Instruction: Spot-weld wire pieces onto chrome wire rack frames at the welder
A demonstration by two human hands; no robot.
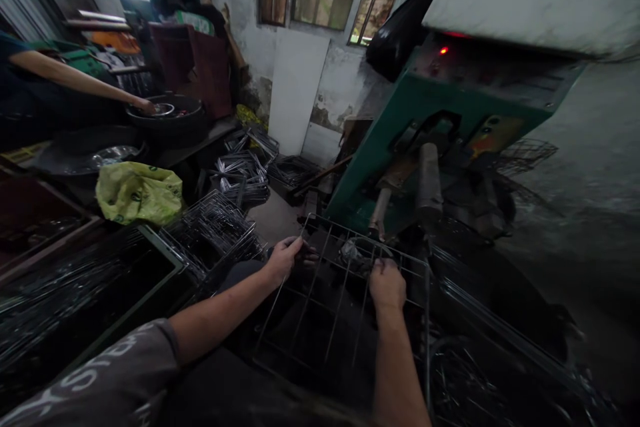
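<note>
A flat wire rack (pixel 325 307) of thin metal rods lies tilted in front of me, its far edge under the green machine (pixel 400 120). My left hand (pixel 284 257) is closed on the rack's left far corner. My right hand (pixel 386 283) grips a rod near the far edge, close to a small metal ring piece (pixel 357 250) on the rack. A worn metal post (pixel 429 177) of the machine stands just beyond the rack.
Stacks of finished wire racks (pixel 213 227) sit to my left, more (pixel 245 170) farther back. A yellow plastic bag (pixel 139 192) lies on a bench. Another person's arm (pixel 75 80) reaches into a black round tub (pixel 167 117) at far left. Loose wire parts (pixel 465 380) lie at lower right.
</note>
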